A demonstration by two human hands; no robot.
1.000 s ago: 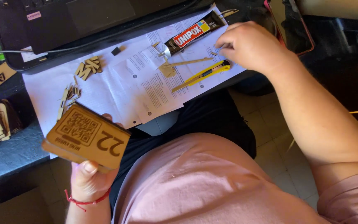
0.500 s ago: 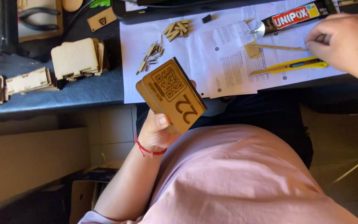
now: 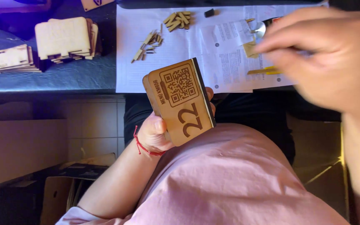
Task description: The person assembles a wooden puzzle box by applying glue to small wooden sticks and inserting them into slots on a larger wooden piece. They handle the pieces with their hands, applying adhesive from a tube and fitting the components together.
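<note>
the left hand [image 3: 157, 133] grips a flat wooden plaque [image 3: 181, 101] by its lower edge, fingers wrapped behind it and thumb along the side, holding it tilted above the lap, just in front of the table [image 3: 76, 77] edge. the plaque is light brown with a dark rim, and its face carries an engraved square code pattern and large numerals. a red string bracelet [image 3: 143, 146] circles that wrist. the right hand [image 3: 328, 58] hangs blurred over the right part of the white paper sheets [image 3: 188, 46], its fingers drawn close together; whether it pinches anything cannot be told through the blur. just beside its fingertips lie a glue tube [image 3: 260, 29], mostly hidden, and a yellow tool [image 3: 263, 71] on the paper. farther left on the paper lie small wooden bits [image 3: 148, 43] in a loose scatter, another cluster of wooden pieces [image 3: 178, 20] near the top edge, and a small black block [image 3: 209, 13]. on the dark blue table surface to the left stand stacks of cut wooden panels [image 3: 65, 38], well apart from both hands. a pink shirt [image 3: 234, 179] fills the lower view.
</note>
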